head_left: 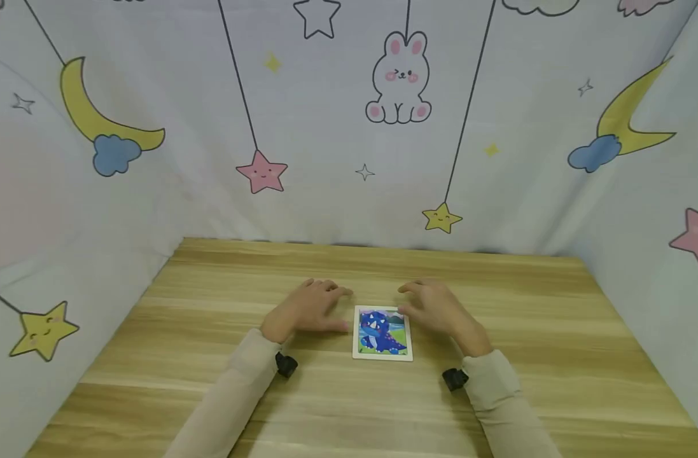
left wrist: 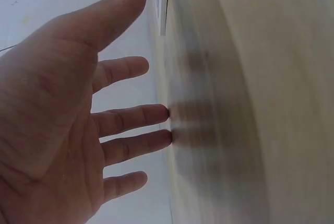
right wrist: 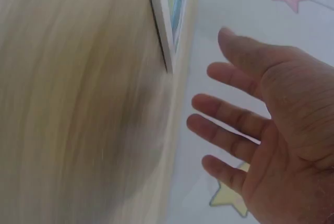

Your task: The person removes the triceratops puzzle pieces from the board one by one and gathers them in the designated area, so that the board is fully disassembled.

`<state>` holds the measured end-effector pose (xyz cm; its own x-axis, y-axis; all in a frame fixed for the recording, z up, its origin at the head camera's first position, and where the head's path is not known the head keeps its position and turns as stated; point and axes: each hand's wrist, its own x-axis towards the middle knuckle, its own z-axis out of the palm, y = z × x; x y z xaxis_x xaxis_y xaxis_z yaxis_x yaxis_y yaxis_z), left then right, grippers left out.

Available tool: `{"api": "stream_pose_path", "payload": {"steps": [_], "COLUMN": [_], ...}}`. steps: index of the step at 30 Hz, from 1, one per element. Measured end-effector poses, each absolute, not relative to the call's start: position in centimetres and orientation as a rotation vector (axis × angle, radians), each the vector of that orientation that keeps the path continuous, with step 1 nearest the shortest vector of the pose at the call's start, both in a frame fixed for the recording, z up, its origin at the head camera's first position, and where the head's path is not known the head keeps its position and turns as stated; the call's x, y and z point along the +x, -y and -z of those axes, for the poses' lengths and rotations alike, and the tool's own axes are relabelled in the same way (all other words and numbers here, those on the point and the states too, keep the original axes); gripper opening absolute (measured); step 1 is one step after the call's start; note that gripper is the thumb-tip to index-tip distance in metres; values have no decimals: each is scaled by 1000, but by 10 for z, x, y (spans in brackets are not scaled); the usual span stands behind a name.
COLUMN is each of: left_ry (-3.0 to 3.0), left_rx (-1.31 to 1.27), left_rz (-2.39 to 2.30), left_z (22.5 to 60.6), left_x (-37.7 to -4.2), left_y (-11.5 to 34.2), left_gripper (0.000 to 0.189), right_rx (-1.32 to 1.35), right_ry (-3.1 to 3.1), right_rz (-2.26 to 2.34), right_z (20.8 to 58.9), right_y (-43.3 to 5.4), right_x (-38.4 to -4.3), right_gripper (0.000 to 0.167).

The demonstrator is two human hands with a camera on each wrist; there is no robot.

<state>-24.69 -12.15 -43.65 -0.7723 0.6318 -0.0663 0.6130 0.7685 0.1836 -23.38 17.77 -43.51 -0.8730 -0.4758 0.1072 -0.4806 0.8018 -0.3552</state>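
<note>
A small square picture (head_left: 382, 333) with a white border lies flat on the wooden table, showing a blue cartoon dinosaur on a green and blue background. My left hand (head_left: 317, 306) is just left of it, fingers spread and holding nothing; in the left wrist view two fingertips (left wrist: 166, 137) come right down at the tabletop. On the picture's other side is my right hand (head_left: 436, 308), its fingers loosely extended and its thumb near the upper right corner. The right wrist view shows the picture's thin white edge (right wrist: 163, 31) beyond that thumb.
The wood-grain table (head_left: 349, 407) runs back to a white curtain (head_left: 337, 114) printed with stars, moons and a rabbit. The curtain also closes off the left and right sides. A small black wrist camera (head_left: 286, 364) sits at the left cuff, another (head_left: 454, 379) at the right.
</note>
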Motion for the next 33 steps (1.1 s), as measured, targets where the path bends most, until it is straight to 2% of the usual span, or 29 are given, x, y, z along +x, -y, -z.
{"api": "stream_pose_path", "payload": {"steps": [6, 9, 22, 33], "left_ry": [-2847, -2851, -2849, -2825], "left_rx": [1046, 1026, 924, 894], "left_rz": [-222, -201, -159, -209], "left_z": [445, 450, 447, 446], "left_x": [-246, -244, -239, -238], "left_y": [111, 108, 98, 95], "left_gripper": [61, 61, 63, 59], "right_rx": [862, 928, 895, 761], "right_ry": [2983, 2974, 3044, 3146], "right_rz": [-676, -704, -686, -833], "right_z": [443, 447, 451, 452], "right_y": [-148, -136, -116, -113], "right_x": [-236, -235, -234, -232], "right_gripper": [24, 21, 34, 31]}}
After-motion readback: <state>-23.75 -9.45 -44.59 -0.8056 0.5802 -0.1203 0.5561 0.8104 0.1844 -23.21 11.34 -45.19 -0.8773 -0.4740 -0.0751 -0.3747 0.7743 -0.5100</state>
